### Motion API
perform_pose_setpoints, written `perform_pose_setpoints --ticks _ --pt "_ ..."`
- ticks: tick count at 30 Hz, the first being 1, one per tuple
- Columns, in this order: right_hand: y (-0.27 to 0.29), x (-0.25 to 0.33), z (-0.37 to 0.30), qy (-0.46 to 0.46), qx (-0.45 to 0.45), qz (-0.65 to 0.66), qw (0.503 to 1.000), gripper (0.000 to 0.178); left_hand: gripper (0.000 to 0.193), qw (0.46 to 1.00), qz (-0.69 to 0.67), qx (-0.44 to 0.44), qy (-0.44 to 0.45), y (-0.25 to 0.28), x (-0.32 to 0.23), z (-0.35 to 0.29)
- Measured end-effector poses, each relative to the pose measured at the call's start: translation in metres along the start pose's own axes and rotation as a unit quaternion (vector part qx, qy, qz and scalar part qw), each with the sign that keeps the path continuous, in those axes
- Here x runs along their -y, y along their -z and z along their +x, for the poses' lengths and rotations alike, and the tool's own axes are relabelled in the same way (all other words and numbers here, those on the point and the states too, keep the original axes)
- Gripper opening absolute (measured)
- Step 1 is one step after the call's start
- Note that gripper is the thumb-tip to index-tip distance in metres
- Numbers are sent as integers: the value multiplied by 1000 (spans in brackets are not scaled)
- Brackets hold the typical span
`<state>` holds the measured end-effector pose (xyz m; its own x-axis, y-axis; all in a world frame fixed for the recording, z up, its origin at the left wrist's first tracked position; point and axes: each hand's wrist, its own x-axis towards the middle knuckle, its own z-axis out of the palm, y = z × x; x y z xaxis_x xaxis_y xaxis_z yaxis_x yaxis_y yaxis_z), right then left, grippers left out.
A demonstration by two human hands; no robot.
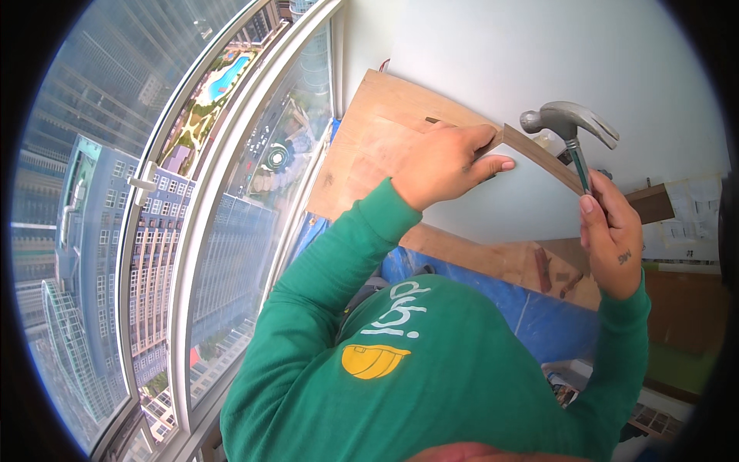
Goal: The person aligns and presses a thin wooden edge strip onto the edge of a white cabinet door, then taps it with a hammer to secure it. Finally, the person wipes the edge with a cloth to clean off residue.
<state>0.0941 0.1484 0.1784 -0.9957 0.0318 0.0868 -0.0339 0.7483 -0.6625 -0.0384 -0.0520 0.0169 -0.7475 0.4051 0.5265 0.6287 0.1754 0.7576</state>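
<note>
My right hand (613, 235) grips the green handle of a claw hammer (566, 119), its metal head raised with the claw pointing right. Below the hammer head, a brown wooden strip (543, 159) slopes down to the right. At the strip's upper left end is my left hand (454, 165), its fingers bent round the wood and the thumb stretched along the near side. Whether a nail sits between these fingers is hidden. Beneath the left hand lies a light plywood sheet (354, 142).
A tall window (185, 254) with white frames runs along my left, high above a city. Blue sheeting (531, 323) spreads below, beside a wooden board (493, 258) bearing a red tool (543, 269). A white wall (477, 54) rises ahead. Another brown wood piece (653, 204) lies at right.
</note>
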Motion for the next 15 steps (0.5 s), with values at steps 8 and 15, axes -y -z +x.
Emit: perform_pose_setpoints --ticks 8,15 --pt "-4 19 -9 -99 -29 304 947 35 49 999 6 -30 -21 -4 3 -1" --pt "-12 -33 -33 -153 51 329 931 32 50 1000 2 -24 -20 -3 1 -1"
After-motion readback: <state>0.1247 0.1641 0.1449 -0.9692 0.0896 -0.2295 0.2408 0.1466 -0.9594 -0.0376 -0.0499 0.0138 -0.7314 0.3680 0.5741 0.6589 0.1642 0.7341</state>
